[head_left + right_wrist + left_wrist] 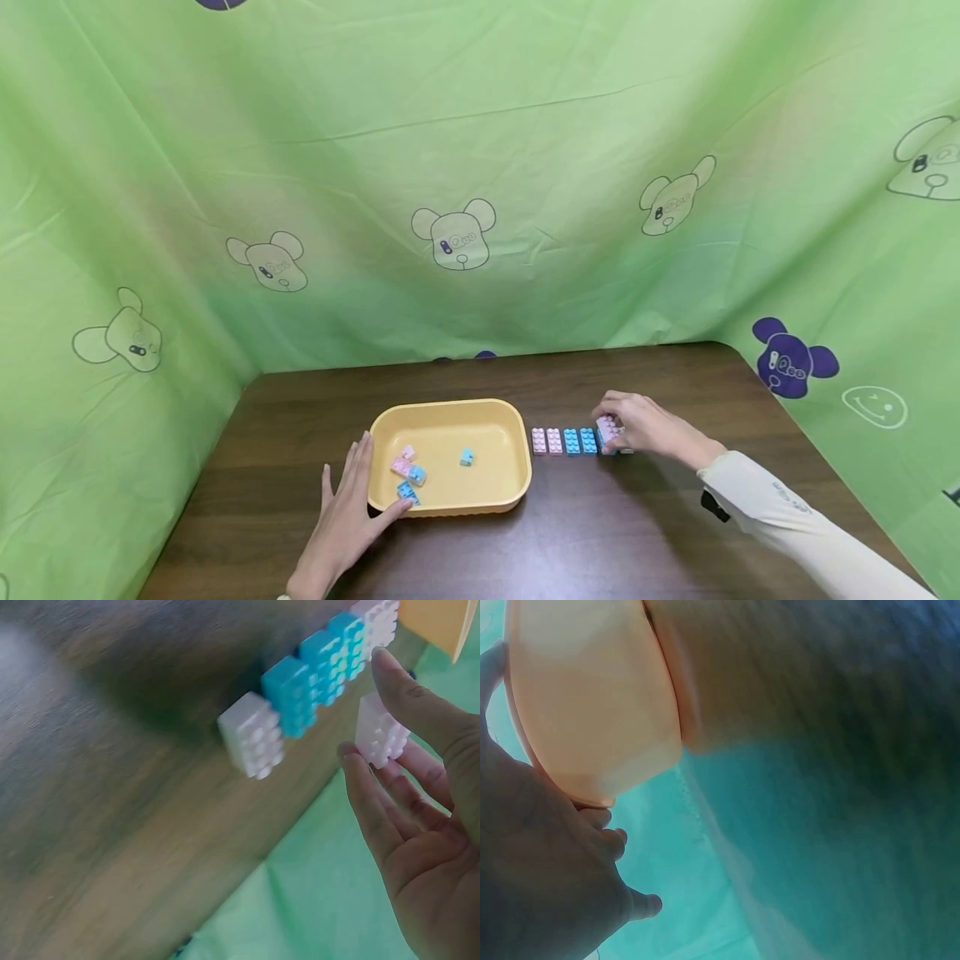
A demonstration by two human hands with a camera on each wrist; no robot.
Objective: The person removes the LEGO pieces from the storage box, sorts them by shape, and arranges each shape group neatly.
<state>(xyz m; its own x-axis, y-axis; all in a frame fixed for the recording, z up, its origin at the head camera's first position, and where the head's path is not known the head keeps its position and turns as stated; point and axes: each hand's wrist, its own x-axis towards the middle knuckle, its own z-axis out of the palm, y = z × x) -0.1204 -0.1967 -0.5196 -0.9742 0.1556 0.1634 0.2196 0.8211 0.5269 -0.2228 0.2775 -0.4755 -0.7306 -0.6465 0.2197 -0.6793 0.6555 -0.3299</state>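
My right hand [637,423] holds a pink toy brick [380,729] between thumb and fingers, above the right part of a brick row. That row has pink bricks [547,442] at its left, then blue bricks [581,441]. In the right wrist view, a pale pink brick [253,735] stands beyond the blue ones at the row's far end. My left hand [341,521] rests against the left side of a yellow tray [451,405], fingers straight along the wall and thumb at the front rim. Left wrist view shows this hand [547,847] outside the tray.
Inside the tray lie several small bricks, among them a pink brick [401,467], a blue brick [407,492] and a lone light blue brick [467,457]. Everything stands on a dark wooden table [600,533]. A green curtain [360,308] hangs behind and at both sides.
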